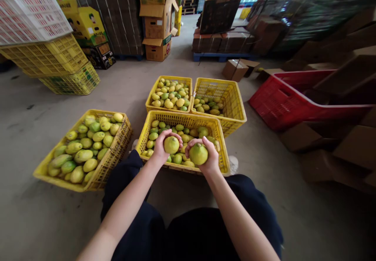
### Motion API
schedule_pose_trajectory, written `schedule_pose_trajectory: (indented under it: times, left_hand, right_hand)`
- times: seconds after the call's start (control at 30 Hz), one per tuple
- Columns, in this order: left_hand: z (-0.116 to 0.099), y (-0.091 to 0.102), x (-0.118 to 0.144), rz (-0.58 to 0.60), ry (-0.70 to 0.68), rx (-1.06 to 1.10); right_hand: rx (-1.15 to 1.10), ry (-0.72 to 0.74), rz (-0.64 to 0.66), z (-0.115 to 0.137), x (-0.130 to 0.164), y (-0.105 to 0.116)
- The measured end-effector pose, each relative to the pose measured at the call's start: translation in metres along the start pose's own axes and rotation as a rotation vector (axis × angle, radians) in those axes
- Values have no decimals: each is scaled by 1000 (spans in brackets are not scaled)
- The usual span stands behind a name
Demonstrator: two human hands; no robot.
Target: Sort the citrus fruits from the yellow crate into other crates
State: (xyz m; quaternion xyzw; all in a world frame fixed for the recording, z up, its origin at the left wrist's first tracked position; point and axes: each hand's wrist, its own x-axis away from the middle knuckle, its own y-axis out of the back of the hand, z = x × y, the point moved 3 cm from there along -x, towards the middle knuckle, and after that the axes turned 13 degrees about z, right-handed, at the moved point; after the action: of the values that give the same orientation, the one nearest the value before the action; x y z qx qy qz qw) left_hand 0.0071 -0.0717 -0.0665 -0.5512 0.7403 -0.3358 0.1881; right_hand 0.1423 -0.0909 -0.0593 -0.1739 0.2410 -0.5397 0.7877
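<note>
Both forearms reach forward over the knees. The left hand (pixel 163 146) curls around a lemon (pixel 171 144), palm up; the right hand (pixel 207 155) grips a greener lemon (pixel 198 153) likewise. Both fruits hang just above the near crate (pixel 182 117), close together.

4 yellow crates (pixel 179 117) crowd ahead; bare floor (pixel 35 116) lies open left

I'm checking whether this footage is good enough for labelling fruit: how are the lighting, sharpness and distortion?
Head view: even, soft light on both lemons, one in the left hand, one in the right hand; centre crate sharp; wide-lens bending at the edges; right side dim, red crate smeared.
</note>
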Motion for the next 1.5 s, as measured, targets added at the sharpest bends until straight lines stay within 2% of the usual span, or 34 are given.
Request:
schedule_pose_trajectory:
  times: [0.1,0.23,0.43,0.57,0.67,0.9,1.13,1.3,1.5]
  left_hand:
    - [-3,-2,1,-5,-37,-24]
    - [-6,-5,1,-19,-9,8]
    - [-6,-2,0,-162,68,336]
    - [-6,-3,0,-126,65,448]
    - [-6,-3,1,-99,105,477]
    - [-1,-3,3,-79,121,439]
    - [1,-6,4,-90,101,498]
    - [4,-3,2,-85,58,596]
    - [5,-4,-1,-165,47,668]
  right_hand:
    - [-2,5,-12,-1,0,0]
    - [-75,-25,-40,-6,-2,2]
    - [-409,-199,-157,-22,-7,15]
    - [-663,-266,-234,-29,-8,21]
    - [-760,-242,-270,-29,-9,22]
    - [-761,-144,-414,-23,-8,16]
    - [-770,-131,-382,-23,-8,12]
    - [-814,-146,-414,-25,-9,12]
    - [-866,-208,-469,-31,-13,15]
